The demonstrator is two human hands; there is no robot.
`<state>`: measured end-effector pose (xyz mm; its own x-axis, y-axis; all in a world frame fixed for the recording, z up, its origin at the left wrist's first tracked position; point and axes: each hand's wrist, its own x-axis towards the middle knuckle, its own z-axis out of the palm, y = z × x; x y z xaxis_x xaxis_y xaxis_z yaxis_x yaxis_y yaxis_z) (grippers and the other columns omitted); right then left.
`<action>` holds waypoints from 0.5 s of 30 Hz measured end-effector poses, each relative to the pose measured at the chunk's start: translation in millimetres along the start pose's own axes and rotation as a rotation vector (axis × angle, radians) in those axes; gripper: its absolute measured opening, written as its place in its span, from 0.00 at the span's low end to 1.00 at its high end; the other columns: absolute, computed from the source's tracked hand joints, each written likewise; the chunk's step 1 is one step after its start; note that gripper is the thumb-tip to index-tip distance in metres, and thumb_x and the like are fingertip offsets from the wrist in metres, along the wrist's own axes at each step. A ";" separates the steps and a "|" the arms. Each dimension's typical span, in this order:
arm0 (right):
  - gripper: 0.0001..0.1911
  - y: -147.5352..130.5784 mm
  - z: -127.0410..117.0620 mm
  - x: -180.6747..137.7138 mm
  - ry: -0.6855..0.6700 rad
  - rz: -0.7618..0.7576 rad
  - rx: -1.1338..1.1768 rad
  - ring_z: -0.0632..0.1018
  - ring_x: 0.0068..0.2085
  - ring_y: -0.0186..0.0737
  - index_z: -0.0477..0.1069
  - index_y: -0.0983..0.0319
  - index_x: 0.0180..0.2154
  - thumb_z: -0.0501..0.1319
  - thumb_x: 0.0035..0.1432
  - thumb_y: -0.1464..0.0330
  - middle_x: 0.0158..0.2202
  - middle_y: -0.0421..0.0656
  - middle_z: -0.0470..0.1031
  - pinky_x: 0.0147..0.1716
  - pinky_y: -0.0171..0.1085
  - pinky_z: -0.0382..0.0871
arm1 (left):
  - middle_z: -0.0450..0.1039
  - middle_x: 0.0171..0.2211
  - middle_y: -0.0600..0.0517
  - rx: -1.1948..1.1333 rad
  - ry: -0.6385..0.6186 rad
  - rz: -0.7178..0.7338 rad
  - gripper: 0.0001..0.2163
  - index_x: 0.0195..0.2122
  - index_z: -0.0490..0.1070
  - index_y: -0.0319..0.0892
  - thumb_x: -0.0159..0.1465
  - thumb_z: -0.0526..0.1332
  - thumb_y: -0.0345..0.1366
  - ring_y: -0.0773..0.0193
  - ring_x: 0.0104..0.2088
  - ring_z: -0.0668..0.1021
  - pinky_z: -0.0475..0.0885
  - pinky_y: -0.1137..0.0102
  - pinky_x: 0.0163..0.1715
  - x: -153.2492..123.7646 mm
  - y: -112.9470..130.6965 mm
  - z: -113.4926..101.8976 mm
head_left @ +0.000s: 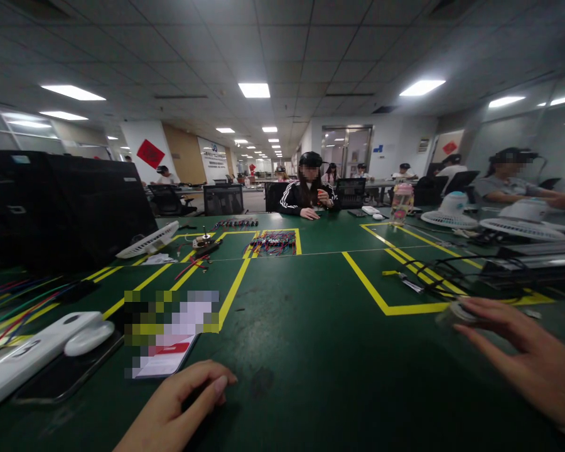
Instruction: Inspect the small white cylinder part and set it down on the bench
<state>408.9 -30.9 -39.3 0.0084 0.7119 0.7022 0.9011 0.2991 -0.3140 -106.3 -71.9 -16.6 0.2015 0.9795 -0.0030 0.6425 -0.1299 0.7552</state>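
Observation:
My left hand (179, 408) rests low on the green table mat (306, 339), fingers curled loosely inward with nothing visible in them, just right of a white and red card (162, 358). My right hand (527, 355) reaches in from the right edge, fingers stretched toward a small round grey object (454, 312) that its fingertips touch near a yellow tape corner.
A white power strip (23, 361) and a phone lie at left, with coloured wires (19, 307) behind. Black cables (447, 276) and white fans (522, 226) stand at right. Bundled wires (275, 242) lie mid-table. A person sits opposite; a black screen (61, 207) stands far left.

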 end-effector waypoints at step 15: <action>0.26 -181.6 83.8 13.1 -0.508 -0.213 0.706 0.69 0.46 0.33 0.57 0.56 0.50 0.60 0.50 0.76 0.49 0.42 0.64 0.44 0.35 0.69 | 0.76 0.37 0.55 -0.033 -0.001 -0.070 0.11 0.41 0.72 0.53 0.66 0.52 0.46 0.54 0.39 0.77 0.71 0.61 0.42 -5.0 -1.8 -2.4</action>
<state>208.9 -22.6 -26.7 -0.4729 0.7417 0.4757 0.3835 0.6593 -0.6468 -110.2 -76.1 -16.4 0.1577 0.9858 -0.0578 0.6308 -0.0555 0.7740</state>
